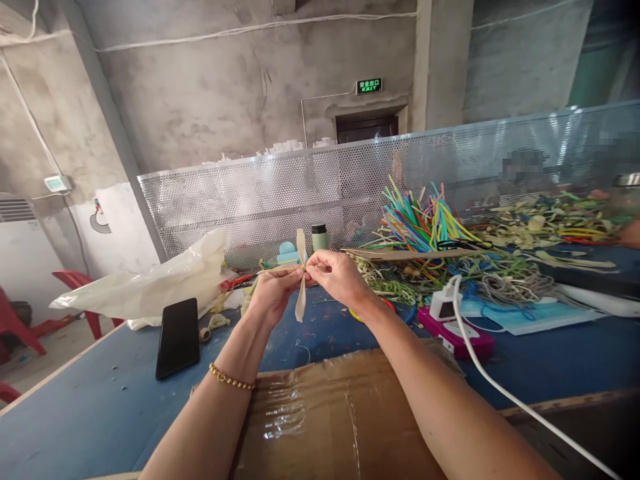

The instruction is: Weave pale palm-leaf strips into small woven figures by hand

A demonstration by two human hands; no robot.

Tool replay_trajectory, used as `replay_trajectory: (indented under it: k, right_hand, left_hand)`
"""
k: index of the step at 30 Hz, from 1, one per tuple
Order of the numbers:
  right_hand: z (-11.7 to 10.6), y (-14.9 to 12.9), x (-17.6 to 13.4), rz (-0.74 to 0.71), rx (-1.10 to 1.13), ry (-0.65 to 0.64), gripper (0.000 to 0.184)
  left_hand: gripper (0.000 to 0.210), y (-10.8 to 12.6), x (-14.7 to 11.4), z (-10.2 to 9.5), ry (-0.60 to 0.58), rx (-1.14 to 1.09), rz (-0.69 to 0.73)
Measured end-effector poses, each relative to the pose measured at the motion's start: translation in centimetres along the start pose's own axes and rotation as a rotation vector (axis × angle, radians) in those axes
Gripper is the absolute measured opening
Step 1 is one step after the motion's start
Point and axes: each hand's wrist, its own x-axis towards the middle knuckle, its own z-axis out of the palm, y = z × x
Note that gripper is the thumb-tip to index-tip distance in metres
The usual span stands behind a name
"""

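Note:
Above the table, my left hand (pixel 276 288) pinches a cream, petal-like strip (pixel 301 303) near its middle. One narrow lobe of the strip points up and the other hangs down. A thin pale stem (pixel 269 269) sticks out to the left over the fingers of this hand. My right hand (pixel 336 272) is closed too, thumb and forefinger pressed together at the strip's middle, touching the left fingertips. What lies exactly between those fingertips is hidden. Just behind the hands stand a green bottle with a black cap (pixel 319 239) and a light blue object (pixel 287 255).
Cardboard (pixel 330 420) lies under my forearms on the blue table (pixel 65 413). A black phone (pixel 178 339) and plastic bag (pixel 165 273) are left. To the right are a magenta power strip (pixel 475 341) with white cable, colourful stems (pixel 425 220), green scraps (pixel 395 283) and a perforated metal panel (pixel 240 200) behind.

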Motion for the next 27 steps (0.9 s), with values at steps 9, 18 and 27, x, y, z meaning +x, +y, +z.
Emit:
replay_trajectory:
  k: [9, 18, 27]
  right_hand:
    - [0.2, 0.5, 0.0, 0.027, 0.101, -0.026, 0.01]
    - [-0.4, 1.0, 0.0, 0.093, 0.025, 0.005, 0.02]
    - [-0.2, 1.3, 0.3, 0.052, 0.022, 0.101, 0.023]
  left_hand:
    - [0.018, -0.2, 0.1, 0.2, 0.038, -0.059, -0.022]
    - [0.021, -0.1, -0.1, 0.3, 0.006, 0.16, 0.062]
    - [0.021, -0.5, -0.2, 0.6, 0.012, 0.262, 0.014]
